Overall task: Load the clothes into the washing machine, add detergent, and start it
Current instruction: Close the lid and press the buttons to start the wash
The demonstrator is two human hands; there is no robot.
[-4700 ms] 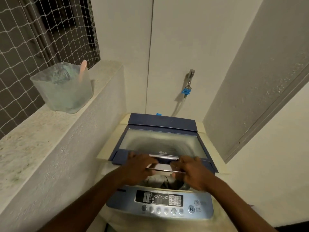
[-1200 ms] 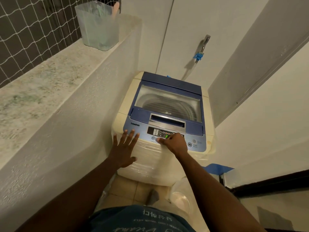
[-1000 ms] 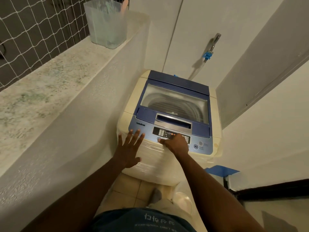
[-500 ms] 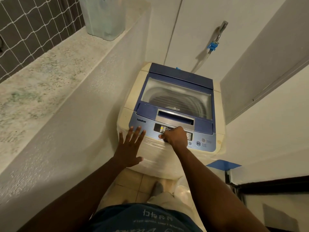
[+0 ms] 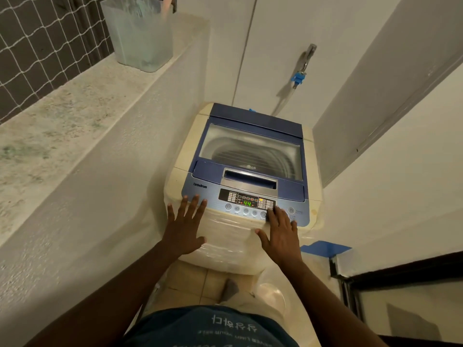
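The cream top-loading washing machine (image 5: 225, 236) stands in the corner with its blue glass lid (image 5: 250, 149) down. A green "44" glows on its control panel (image 5: 246, 203). My left hand (image 5: 184, 227) lies flat with spread fingers on the machine's front left edge. My right hand (image 5: 280, 232) is spread too, its fingertips touching the buttons at the right end of the panel. The clothes inside are hidden under the lid.
A frosted plastic container (image 5: 139, 31) stands on the stone ledge (image 5: 62, 116) at the left, before a netted window. A tap with a blue fitting (image 5: 299, 77) and hose is on the back wall. Blue tape (image 5: 323, 247) marks a step at the right.
The lid was shut several seconds ago. My right hand has slid from the panel's middle to its right end and opened out. The display now reads 44.
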